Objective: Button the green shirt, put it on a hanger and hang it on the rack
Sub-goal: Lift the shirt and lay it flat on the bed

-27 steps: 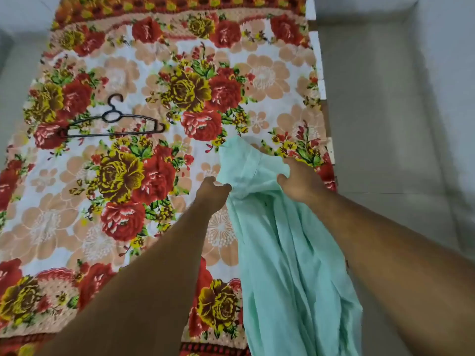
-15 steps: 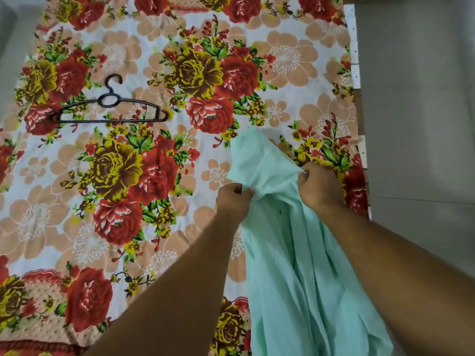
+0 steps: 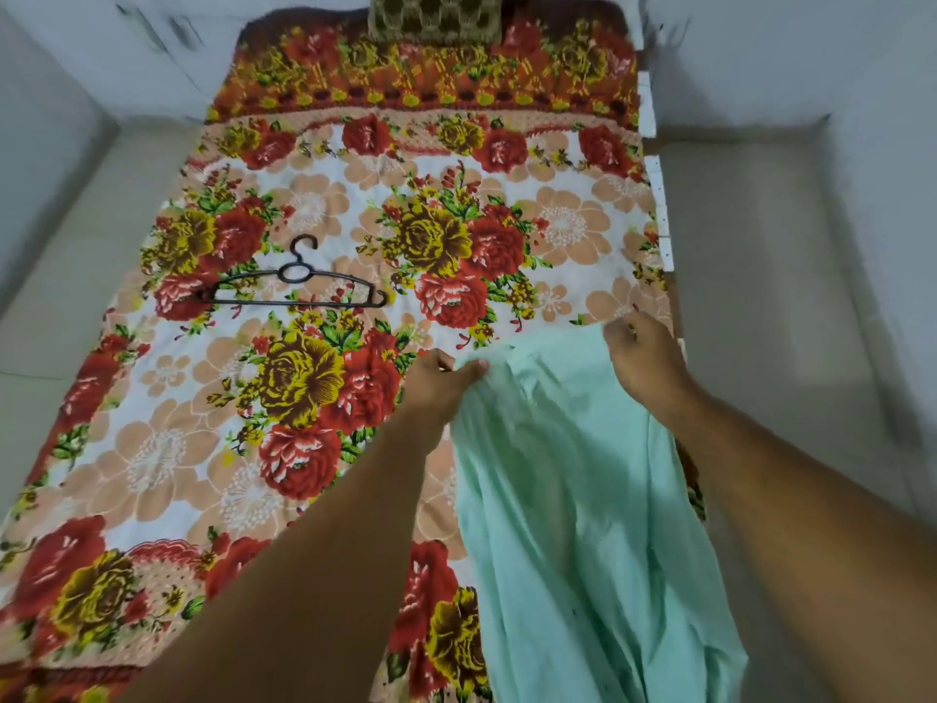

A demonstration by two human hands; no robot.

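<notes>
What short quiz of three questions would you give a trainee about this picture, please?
1. True or false: the hanger is already inside the green shirt.
2. What do the left hand and the right hand grip? A) hanger B) green shirt C) nothing
3. Fill in: the hanger lies on the flowered ___.
Key: 1 false; 2 B; 3 sheet.
</notes>
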